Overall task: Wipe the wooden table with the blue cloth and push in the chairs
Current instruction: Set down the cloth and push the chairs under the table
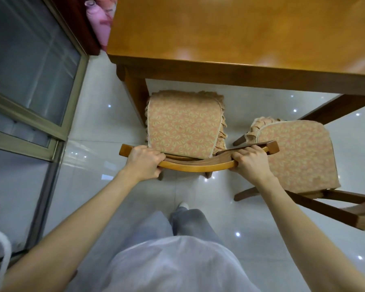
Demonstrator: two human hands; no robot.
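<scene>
A wooden chair (196, 164) with an orange-patterned seat cushion stands in front of me, its seat just short of the wooden table's (240, 32) near edge, beside the table's left leg. My left hand (144, 162) grips the left end of its curved backrest. My right hand (250, 162) grips the right end of the same backrest. A second chair (299, 152) with a matching cushion stands to the right, turned at an angle and pulled out from the table. No blue cloth is in view.
A glass sliding door (30, 70) with a metal frame runs along the left. A pink object (99, 20) sits on dark furniture at the table's far left corner. Glossy white floor tiles (97, 127) lie between door and chair. My legs stand behind the chair.
</scene>
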